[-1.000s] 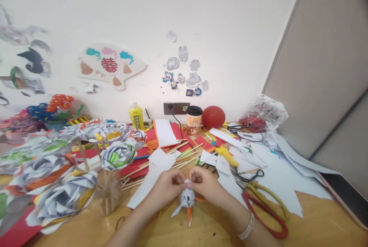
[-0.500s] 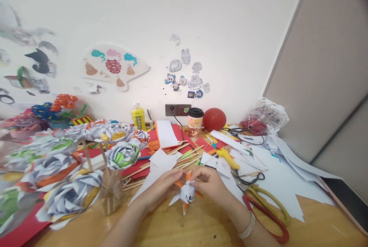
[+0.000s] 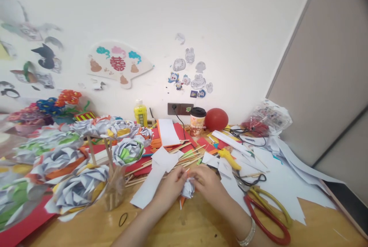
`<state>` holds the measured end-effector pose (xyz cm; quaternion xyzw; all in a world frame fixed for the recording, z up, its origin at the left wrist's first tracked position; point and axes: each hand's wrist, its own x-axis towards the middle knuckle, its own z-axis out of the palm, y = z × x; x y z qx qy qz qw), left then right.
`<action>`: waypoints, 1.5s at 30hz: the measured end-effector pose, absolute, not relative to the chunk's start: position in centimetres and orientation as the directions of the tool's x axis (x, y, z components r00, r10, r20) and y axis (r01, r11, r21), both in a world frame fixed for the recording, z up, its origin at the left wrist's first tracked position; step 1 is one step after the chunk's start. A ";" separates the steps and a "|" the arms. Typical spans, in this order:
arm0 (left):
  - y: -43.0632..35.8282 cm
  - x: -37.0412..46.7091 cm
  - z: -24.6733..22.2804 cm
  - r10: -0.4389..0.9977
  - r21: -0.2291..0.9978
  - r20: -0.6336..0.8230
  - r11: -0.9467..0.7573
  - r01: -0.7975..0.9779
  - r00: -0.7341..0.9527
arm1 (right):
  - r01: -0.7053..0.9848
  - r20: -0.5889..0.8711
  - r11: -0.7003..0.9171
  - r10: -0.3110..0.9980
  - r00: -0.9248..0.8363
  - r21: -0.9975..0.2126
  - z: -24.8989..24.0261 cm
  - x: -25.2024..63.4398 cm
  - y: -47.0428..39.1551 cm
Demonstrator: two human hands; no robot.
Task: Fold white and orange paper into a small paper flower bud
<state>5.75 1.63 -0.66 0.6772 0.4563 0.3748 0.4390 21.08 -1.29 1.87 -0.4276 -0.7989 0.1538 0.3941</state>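
A small folded paper flower (image 3: 188, 188), white with orange tips, is held low over the table between both hands. My left hand (image 3: 173, 184) pinches its upper left side, fingers closed. On the other side my right hand (image 3: 206, 181) has its fingers pressed together at the flower's top right. Fingers cover most of the orange pieces; one orange tip points down below the white part. A strip of white paper (image 3: 149, 185) lies beside my left hand, and wooden sticks (image 3: 189, 155) lie just behind the hands.
Large paper flowers (image 3: 77, 189) fill the left side, near a clear cup of sticks (image 3: 114, 193). Red-handled scissors (image 3: 267, 220) and a yellow glue gun (image 3: 229, 159) lie right. Behind stand a lidded cup (image 3: 197, 122), a yellow bottle (image 3: 140, 113) and a red balloon (image 3: 216, 119).
My hands have closed in around the flower, and the fingers now cover its upper petals. The view has shifted slightly, showing a black band on the table at the lower left.
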 end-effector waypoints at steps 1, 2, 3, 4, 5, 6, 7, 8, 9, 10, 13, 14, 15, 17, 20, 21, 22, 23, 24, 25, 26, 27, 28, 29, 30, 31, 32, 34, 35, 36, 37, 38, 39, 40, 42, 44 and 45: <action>1.6 5.8 -0.8 0.957 0.925 0.116 -0.202 0.322 0.267 | 0.570 0.506 0.588 0.802 -0.318 -0.574 1.8 21.0 -1.3; 1.6 5.8 -0.9 0.964 0.913 0.124 -0.203 0.354 0.234 | 0.582 0.515 0.595 0.795 -0.322 -0.555 1.9 20.8 -1.4; 1.5 5.8 -0.9 0.971 0.902 0.133 -0.202 0.382 0.201 | 0.596 0.524 0.606 0.784 -0.333 -0.527 2.1 20.6 -1.6; 1.4 5.8 -0.8 0.975 0.892 0.142 -0.201 0.404 0.171 | 0.609 0.534 0.620 0.769 -0.350 -0.494 2.3 20.5 -1.9; 1.3 5.7 -0.6 0.977 0.885 0.150 -0.200 0.419 0.149 | 0.620 0.544 0.636 0.754 -0.369 -0.460 2.5 20.3 -2.2; 1.2 5.7 -0.4 0.979 0.882 0.156 -0.199 0.428 0.133 | 0.628 0.555 0.652 0.736 -0.387 -0.426 2.8 20.2 -2.5; 1.1 5.7 -0.2 0.979 0.881 0.158 -0.198 0.430 0.126 | 0.631 0.569 0.672 0.713 -0.409 -0.388 3.0 20.2 -2.8; 1.0 5.7 0.0 0.980 0.881 0.158 -0.197 0.430 0.123 | 0.630 0.586 0.697 0.682 -0.437 -0.343 3.1 20.1 -3.0; 0.9 5.7 0.1 0.980 0.882 0.156 -0.194 0.430 0.123 | 0.624 0.607 0.725 0.644 -0.465 -0.291 3.2 20.1 -3.2; 0.9 5.7 0.3 0.981 0.882 0.152 -0.190 0.432 0.122 | 0.619 0.628 0.749 0.605 -0.490 -0.238 3.2 20.1 -3.3; 0.8 5.7 0.5 0.982 0.887 0.145 -0.182 0.425 0.118 | 0.642 0.664 0.748 0.569 -0.485 -0.172 3.1 20.0 -3.4; 0.7 5.7 0.5 0.982 0.892 0.145 -0.183 0.412 0.121 | 0.666 0.659 0.720 0.598 -0.456 -0.193 3.0 19.9 -3.4; 0.8 5.7 0.5 0.981 0.900 0.149 -0.186 0.394 0.124 | 0.689 0.649 0.690 0.631 -0.424 -0.221 3.0 19.8 -3.4; 0.8 5.7 0.5 0.980 0.915 0.151 -0.187 0.358 0.127 | 0.711 0.628 0.657 0.669 -0.398 -0.250 2.9 19.6 -3.3; 0.9 5.7 0.5 0.981 0.926 0.151 -0.183 0.331 0.119 | 0.699 0.634 0.693 0.624 -0.457 -0.177 2.7 19.4 -3.0; 0.9 5.7 0.5 0.981 0.926 0.153 -0.183 0.330 0.116 | 0.691 0.645 0.710 0.592 -0.483 -0.136 2.6 19.4 -2.9; 0.9 5.8 0.5 0.982 0.926 0.152 -0.181 0.333 0.112 | 0.683 0.658 0.724 0.560 -0.504 -0.094 2.5 19.3 -2.9; 0.9 5.8 0.6 0.983 0.926 0.148 -0.176 0.334 0.108 | 0.676 0.670 0.734 0.530 -0.521 -0.055 2.4 19.3 -2.8; 0.9 5.8 0.6 0.984 0.928 0.142 -0.169 0.332 0.104 | 0.674 0.678 0.738 0.509 -0.530 -0.027 2.2 19.3 -2.8; 0.8 5.8 0.7 0.986 0.932 0.135 -0.161 0.325 0.102 | 0.679 0.682 0.734 0.505 -0.528 -0.018 2.1 19.3 -2.8; 0.7 5.8 0.8 0.986 0.937 0.130 -0.156 0.313 0.104 | 0.690 0.682 0.723 0.517 -0.517 -0.025 1.9 19.3 -2.9; 0.7 5.8 0.9 0.985 0.942 0.129 -0.157 0.298 0.111 | 0.701 0.678 0.712 0.534 -0.505 -0.039 1.8 19.2 -2.9; 0.6 5.8 1.0 0.984 0.945 0.134 -0.163 0.282 0.119 | 0.708 0.676 0.704 0.547 -0.494 -0.052 1.7 19.2 -2.9; 0.6 5.7 1.1 0.983 0.948 0.140 -0.169 0.269 0.123 | 0.711 0.677 0.701 0.552 -0.488 -0.059 1.6 19.1 -2.9; 0.5 5.7 1.1 0.982 0.951 0.144 -0.171 0.258 0.122 | 0.708 0.684 0.704 0.544 -0.486 -0.056 1.5 19.1 -2.8; 0.5 5.7 1.2 0.982 0.954 0.145 -0.172 0.248 0.123 | 0.703 0.695 0.710 0.528 -0.488 -0.045 1.5 19.0 -2.8; 0.5 5.7 1.2 0.982 0.957 0.147 -0.172 0.233 0.121 | 0.699 0.709 0.714 0.507 -0.489 -0.028 1.5 19.0 -2.8; 0.5 5.7 1.4 0.981 0.966 0.152 -0.174 0.191 0.120 | 0.701 0.741 0.714 0.468 -0.482 0.004 1.6 18.9 -2.8; 0.6 5.7 1.5 0.980 0.970 0.158 -0.177 0.167 0.123 | 0.701 0.755 0.713 0.449 -0.477 0.018 1.7 19.0 -2.9; 0.6 5.8 1.7 0.978 0.973 0.167 -0.183 0.139 0.124 | 0.694 0.772 0.719 0.426 -0.472 0.027 1.7 19.0 -3.0; 0.7 5.8 1.9 0.976 0.977 0.174 -0.188 0.105 0.129 | 0.681 0.790 0.732 0.404 -0.461 0.023 1.8 19.2 -3.2; 0.7 5.8 2.1 0.974 0.981 0.169 -0.180 0.065 0.148 | 0.666 0.813 0.746 0.391 -0.431 -0.006 1.9 19.3 -3.3; 0.7 5.7 2.3 0.971 0.987 0.154 -0.160 0.018 0.183 | 0.655 0.837 0.753 0.402 -0.372 -0.071 2.0 19.5 -3.5; 0.7 5.7 2.5 0.965 0.991 0.133 -0.129 -0.033 0.227 | 0.649 0.853 0.741 0.443 -0.277 -0.174 2.1 19.8 -3.5; 0.7 5.7 2.9 0.941 0.991 0.109 -0.077 -0.113 0.319 | 0.621 0.802 0.643 0.596 -0.039 -0.448 2.4 20.2 -3.3; 0.5 5.7 3.1 0.922 0.986 0.140 -0.097 -0.134 0.362 | 0.524 0.634 0.496 0.765 0.114 -0.692 2.7 20.6 -2.8; 0.5 5.7 3.1 0.916 0.984 0.168 -0.132 -0.122 0.365 | 0.464 0.544 0.435 0.829 0.130 -0.772 2.8 20.8 -2.5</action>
